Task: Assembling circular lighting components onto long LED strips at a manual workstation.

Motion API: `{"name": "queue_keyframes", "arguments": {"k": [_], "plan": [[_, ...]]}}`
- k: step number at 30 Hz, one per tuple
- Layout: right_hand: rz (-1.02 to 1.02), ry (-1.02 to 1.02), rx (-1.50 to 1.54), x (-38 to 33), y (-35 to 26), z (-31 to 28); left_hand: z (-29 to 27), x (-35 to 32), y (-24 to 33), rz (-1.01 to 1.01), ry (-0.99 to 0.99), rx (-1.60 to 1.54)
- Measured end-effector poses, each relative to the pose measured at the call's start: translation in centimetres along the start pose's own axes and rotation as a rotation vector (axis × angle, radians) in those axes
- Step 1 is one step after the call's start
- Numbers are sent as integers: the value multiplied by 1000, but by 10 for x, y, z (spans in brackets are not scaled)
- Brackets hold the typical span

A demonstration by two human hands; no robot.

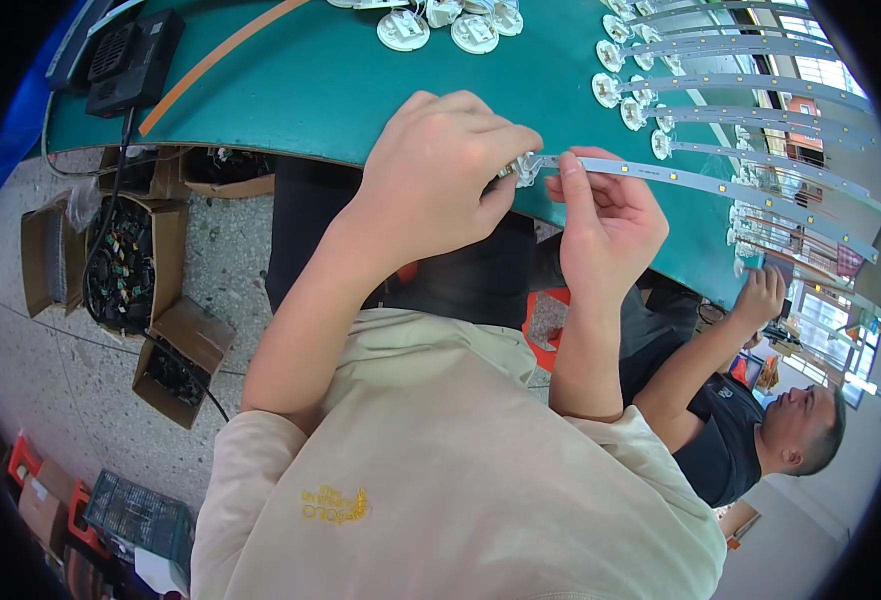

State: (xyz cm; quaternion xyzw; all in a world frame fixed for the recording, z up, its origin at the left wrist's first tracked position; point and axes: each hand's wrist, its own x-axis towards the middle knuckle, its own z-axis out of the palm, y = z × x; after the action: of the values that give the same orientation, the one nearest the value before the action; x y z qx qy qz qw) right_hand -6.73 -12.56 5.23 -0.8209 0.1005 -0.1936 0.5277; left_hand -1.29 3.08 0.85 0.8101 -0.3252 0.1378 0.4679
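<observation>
My left hand (440, 175) pinches a small white fitting (525, 168) at the near end of a long thin silver light strip (700, 181). My right hand (610, 225) grips the same strip just to the right of the fitting, with thumb and forefinger on its edge. The strip runs off to the right over the green table (310, 90). Both hands hover at the table's near edge, above my beige shirt.
Several similar strips with white round end caps (608, 90) lie in a row at the back right. Loose white round parts (402, 30) sit at the top. A black box with a cable (132, 60) is top left. Cardboard boxes of parts (120, 265) stand on the floor. A co-worker's hand (760, 296) rests at the table edge on the right.
</observation>
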Motion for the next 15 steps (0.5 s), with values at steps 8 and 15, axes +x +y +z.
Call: {"name": "queue_keyframes", "arguments": {"k": [8,15], "plan": [[-20,-1,-84,-1,3,0,1,1,-1,-11,13,-8],[-28,7,-94,-1,5,1,0,1,0,-15,-4,-5]]}}
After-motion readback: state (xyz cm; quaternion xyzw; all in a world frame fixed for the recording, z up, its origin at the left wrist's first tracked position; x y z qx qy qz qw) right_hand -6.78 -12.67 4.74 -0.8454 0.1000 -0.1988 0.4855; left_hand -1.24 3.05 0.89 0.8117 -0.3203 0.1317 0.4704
